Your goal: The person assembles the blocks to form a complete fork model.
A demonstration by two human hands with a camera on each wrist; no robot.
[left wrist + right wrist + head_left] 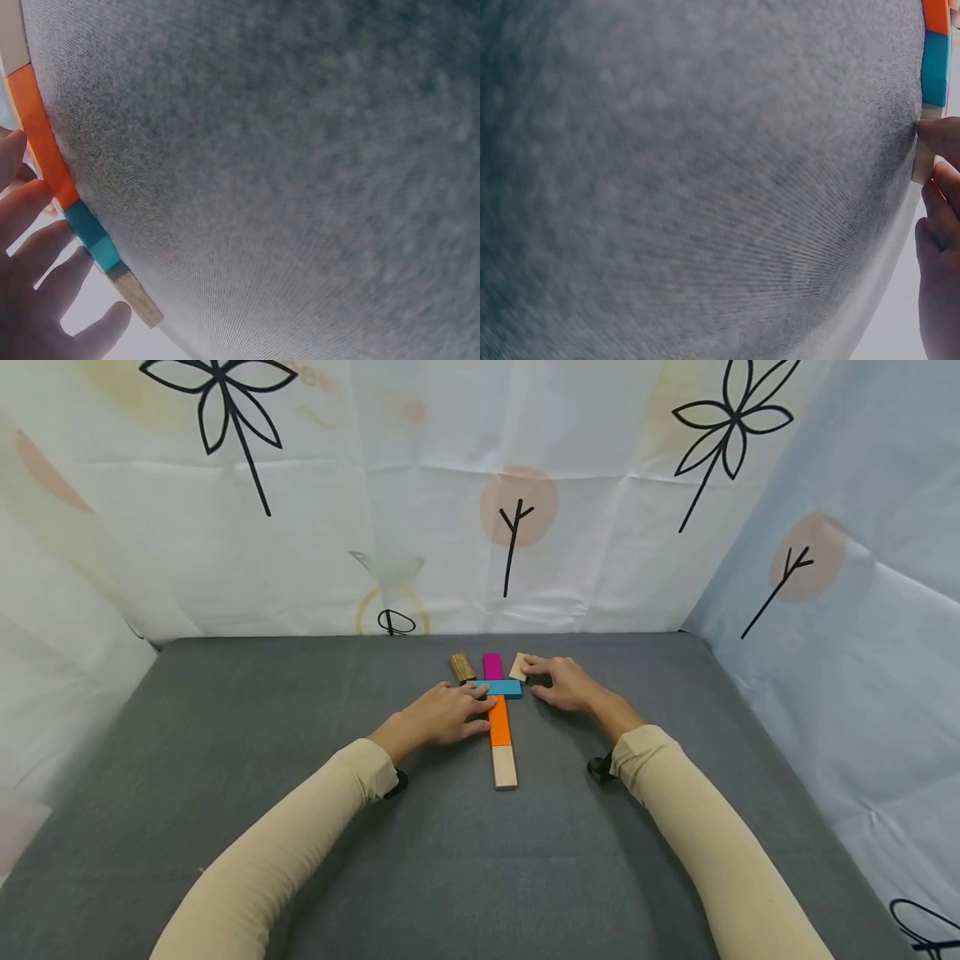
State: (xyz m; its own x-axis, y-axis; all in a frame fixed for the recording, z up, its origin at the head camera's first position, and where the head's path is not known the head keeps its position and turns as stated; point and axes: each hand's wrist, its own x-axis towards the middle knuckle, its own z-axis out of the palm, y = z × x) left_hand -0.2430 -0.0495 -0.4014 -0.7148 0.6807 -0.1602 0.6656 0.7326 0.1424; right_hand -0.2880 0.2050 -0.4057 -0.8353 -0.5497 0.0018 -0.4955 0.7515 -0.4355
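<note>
Several flat blocks lie on the grey table. A magenta block stands end-on behind a blue crosswise block. In front of the blue one, an orange block runs into a pale wooden block. A brown wood-grain block slants at the far left. My left hand spreads its relaxed fingers against the left of the blue and orange blocks. With thumb and fingers, my right hand pinches a small pale wooden block, slanted behind the blue block's right end.
A grey cloth covers the table. Behind its far edge hangs a white printed curtain, and another curtain flanks the right side. Dark wrist straps show below the beige sleeves.
</note>
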